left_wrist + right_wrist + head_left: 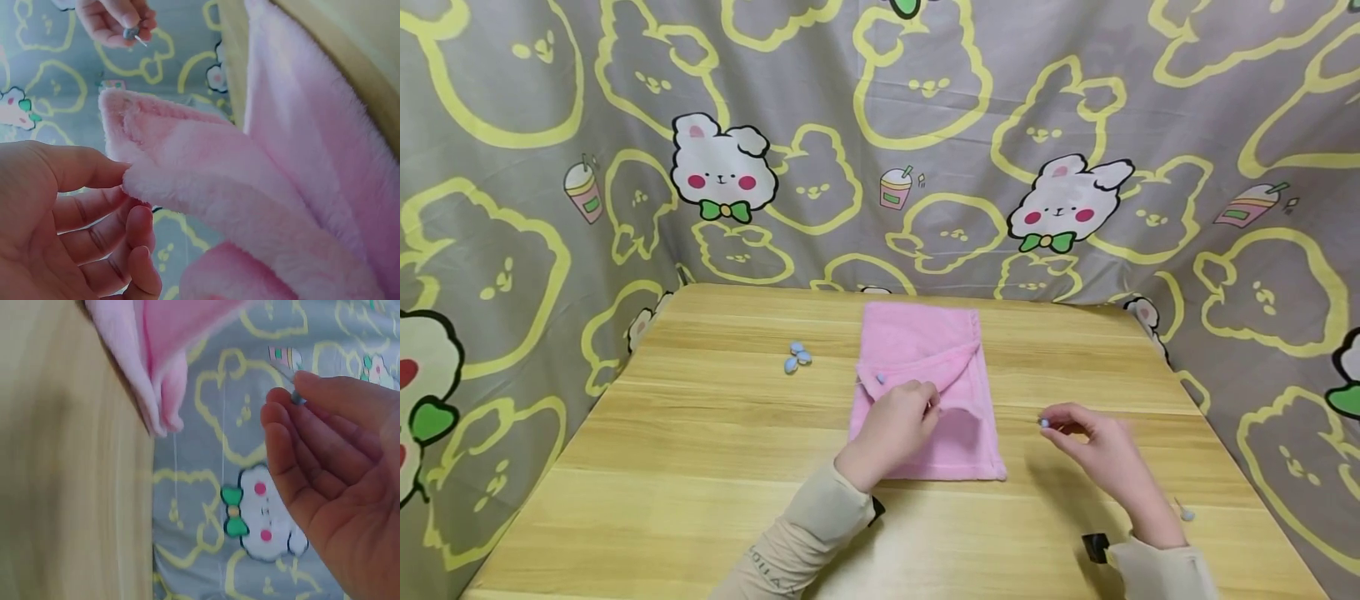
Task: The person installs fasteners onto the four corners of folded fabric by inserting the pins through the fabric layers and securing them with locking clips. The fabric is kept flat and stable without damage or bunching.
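A pink plush towel (917,333) lies folded on the table, its front layer lifted in the middle. My left hand (898,421) pinches the edge of that lifted layer between thumb and forefinger; the left wrist view shows the soft fabric (206,194) drawn up from the grip. To the right of the towel, my right hand (1093,442) holds a blue-headed pin (297,397) between thumb and fingertips, its thin shaft (142,41) sticking out. Another small blue piece (881,378) sits on the towel's fold, just beyond the left hand.
Three blue oval pieces (797,357) lie grouped on the wooden table (700,433) left of the towel. Another blue-headed pin (1187,515) lies near the right forearm. A grey patterned curtain (820,83) hangs along the table's back and sides.
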### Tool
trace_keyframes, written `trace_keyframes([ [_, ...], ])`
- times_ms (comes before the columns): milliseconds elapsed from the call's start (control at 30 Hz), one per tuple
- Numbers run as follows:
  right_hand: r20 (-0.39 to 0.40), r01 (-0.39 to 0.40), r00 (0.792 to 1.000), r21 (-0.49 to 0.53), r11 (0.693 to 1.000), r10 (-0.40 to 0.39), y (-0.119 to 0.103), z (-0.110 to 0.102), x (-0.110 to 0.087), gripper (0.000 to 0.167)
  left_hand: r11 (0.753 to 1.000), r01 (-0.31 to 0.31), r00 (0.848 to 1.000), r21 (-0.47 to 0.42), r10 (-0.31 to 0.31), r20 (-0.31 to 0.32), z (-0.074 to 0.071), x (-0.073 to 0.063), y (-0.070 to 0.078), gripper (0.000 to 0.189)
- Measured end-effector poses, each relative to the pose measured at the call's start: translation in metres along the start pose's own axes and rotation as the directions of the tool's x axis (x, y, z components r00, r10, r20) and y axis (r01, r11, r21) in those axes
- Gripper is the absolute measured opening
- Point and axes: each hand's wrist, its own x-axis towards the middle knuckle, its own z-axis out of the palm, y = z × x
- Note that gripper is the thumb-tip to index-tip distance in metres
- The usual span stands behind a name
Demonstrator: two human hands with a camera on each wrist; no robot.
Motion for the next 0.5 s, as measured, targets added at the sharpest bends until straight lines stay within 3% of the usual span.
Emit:
trace_keyframes([
  [100,-0.02,0.085,0.996,0.011,0.996,-0.085,-0.013,0.016,0.001,0.025,0.999,0.013,1.0,-0.035,-0.014,-0.016,-0.003,0.0,-0.002,0.005],
  [267,-0.075,0.24,0.968,0.013,0.971,-0.238,-0.029,0.042,0.002,0.029,0.999,0.005,0.999,-0.044,-0.007,-0.048,-0.007,0.0,-0.003,0.005],
  [367,-0.068,0.247,0.967,0.007,0.969,-0.246,-0.032,0.05,0.005,0.026,0.999,0.008,0.999,-0.037,-0.01,-0.045,-0.009,-0.001,-0.001,0.005],
  [500,0.0,0.256,0.967,0.009,0.967,-0.256,-0.033,0.055,0.008,0.024,1.0,0.013,0.999,-0.029,-0.014,-0.038,-0.01,-0.001,0.0,0.005],
])
